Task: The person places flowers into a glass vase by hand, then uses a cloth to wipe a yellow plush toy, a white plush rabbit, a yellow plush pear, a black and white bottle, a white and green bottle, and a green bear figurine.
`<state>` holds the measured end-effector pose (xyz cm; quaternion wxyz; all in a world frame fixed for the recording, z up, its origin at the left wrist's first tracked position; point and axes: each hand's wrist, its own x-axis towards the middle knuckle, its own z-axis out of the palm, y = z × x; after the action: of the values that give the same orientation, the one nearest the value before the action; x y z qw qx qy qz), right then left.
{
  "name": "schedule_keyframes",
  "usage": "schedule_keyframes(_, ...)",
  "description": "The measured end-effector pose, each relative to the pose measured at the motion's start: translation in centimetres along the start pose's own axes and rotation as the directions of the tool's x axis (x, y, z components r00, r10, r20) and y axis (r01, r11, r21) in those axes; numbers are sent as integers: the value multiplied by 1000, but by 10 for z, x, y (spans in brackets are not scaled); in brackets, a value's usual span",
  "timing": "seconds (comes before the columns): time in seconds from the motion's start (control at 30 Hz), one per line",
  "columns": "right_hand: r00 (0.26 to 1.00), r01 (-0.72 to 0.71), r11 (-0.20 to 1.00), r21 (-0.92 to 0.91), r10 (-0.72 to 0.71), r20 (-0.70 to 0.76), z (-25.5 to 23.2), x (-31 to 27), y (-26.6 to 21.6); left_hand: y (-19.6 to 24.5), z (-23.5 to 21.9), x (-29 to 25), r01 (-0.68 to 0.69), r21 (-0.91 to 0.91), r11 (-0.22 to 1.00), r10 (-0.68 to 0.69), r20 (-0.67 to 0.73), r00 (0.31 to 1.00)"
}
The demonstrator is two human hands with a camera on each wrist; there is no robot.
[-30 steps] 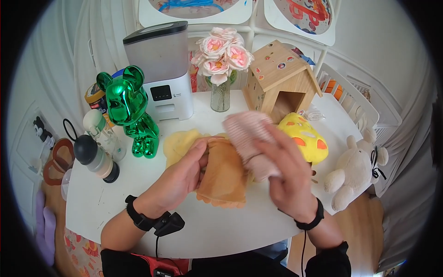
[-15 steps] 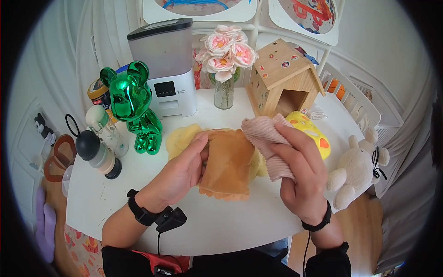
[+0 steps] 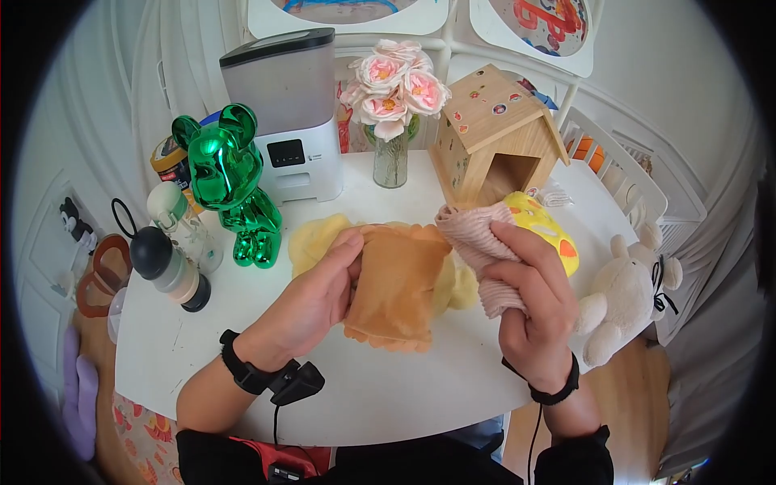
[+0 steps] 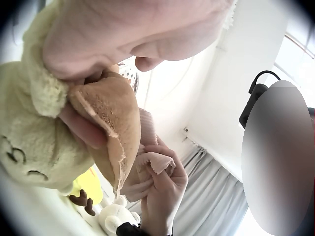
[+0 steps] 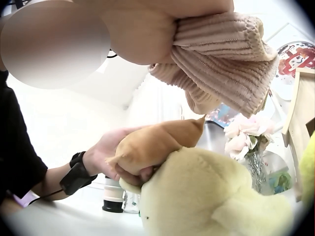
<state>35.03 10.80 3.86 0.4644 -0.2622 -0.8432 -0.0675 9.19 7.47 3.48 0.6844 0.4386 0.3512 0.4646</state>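
Note:
My left hand [image 3: 307,303] grips a brown plush cushion piece [image 3: 398,287] with a wavy edge by its left side, thumb on top. Behind and under it is a pale yellow plush toy [image 5: 197,191], whose stitched face shows in the left wrist view. A pink ribbed cloth [image 3: 478,234] is bunched in my right hand [image 3: 537,315], pinched between thumb and fingers. The cloth stands just right of the brown piece, its upper corner close to the piece's top right corner. In the right wrist view the cloth [image 5: 226,59] hangs above the plush.
Behind the hands stand a green shiny bear figure [image 3: 222,182], a pet feeder [image 3: 299,158], a glass vase of pink roses [image 3: 390,158] and a wooden house [image 3: 493,133]. Bottles [image 3: 166,271] are at the left. A yellow plush [image 3: 550,234] and a cream plush toy [image 3: 618,295] lie at the right.
My right hand has moved the cloth off the brown piece's right side, rightward. My left hand keeps its grip, and more of the brown piece shows.

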Motion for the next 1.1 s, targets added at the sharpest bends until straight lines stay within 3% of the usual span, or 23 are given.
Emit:
schedule_keyframes(0.07,1000,16,996,85,-16,-1,13,-6,-15,-2,1,-1,5,5,1000,-5,-45,999)
schedule_keyframes(0.13,953,222,955,196,-255,164,23,-22,-33,-5,-5,2,-23,27,999,24,-48,999)
schedule_keyframes(0.17,916,250,935,253,-313,251,20,-26,-44,-7,-7,3,-52,48,997,55,-50,997)
schedule_keyframes(0.2,917,247,935,254,-311,251,17,-30,-50,-5,-6,4,-49,48,998,52,-50,997)
schedule_keyframes(0.27,812,223,757,615,-493,312,10,-32,-60,-3,-5,3,-45,-47,998,42,-53,998)
schedule_keyframes(0.33,820,225,778,587,-477,318,0,-24,-56,-4,-7,3,-47,-51,998,45,-50,998)
schedule_keyframes(0.37,910,283,834,474,-390,143,1,-25,-50,-5,-9,4,-39,-44,998,36,-60,998)
schedule_keyframes(0.4,949,309,885,348,-310,-54,-1,-25,-45,-7,-10,5,-30,-36,999,27,-69,997)
schedule_keyframes(0.5,990,133,991,1,-133,-35,-18,-3,-36,-9,-10,7,-41,-79,996,39,-24,999)
schedule_keyframes(0.6,983,152,983,105,-161,85,11,0,-25,-7,-2,3,-16,-44,999,14,-40,999)
schedule_keyframes(0.63,947,183,964,195,-226,230,14,-5,-31,-7,-1,3,-20,-40,999,19,-39,999)
schedule_keyframes(0.73,834,350,888,299,-440,333,21,-19,-54,-7,-3,2,-6,9,1000,7,-90,996)
schedule_keyframes(0.77,834,344,888,306,-439,335,20,-26,-59,-5,-4,2,4,28,1000,-2,-57,998)
schedule_keyframes(0.83,766,234,758,609,-530,364,15,-36,-64,-8,-4,4,-4,43,999,5,-40,999)
schedule_keyframes(0.87,766,236,757,609,-531,363,11,-35,-63,-7,-4,4,-6,44,999,7,-40,999)
schedule_keyframes(0.97,912,220,818,531,-366,185,-10,-17,-53,-8,-5,2,23,19,1000,-22,-49,999)
schedule_keyframes(1.0,962,250,852,460,-271,-22,2,-19,-44,-11,-8,2,23,-11,1000,-24,-41,999)
schedule_keyframes(1.07,993,102,987,124,-108,46,-6,3,-43,-11,-9,5,11,-6,1000,-11,-18,1000)
schedule_keyframes(1.1,993,112,988,109,-114,14,-2,4,-43,-12,-6,6,-36,-42,998,34,-32,999)
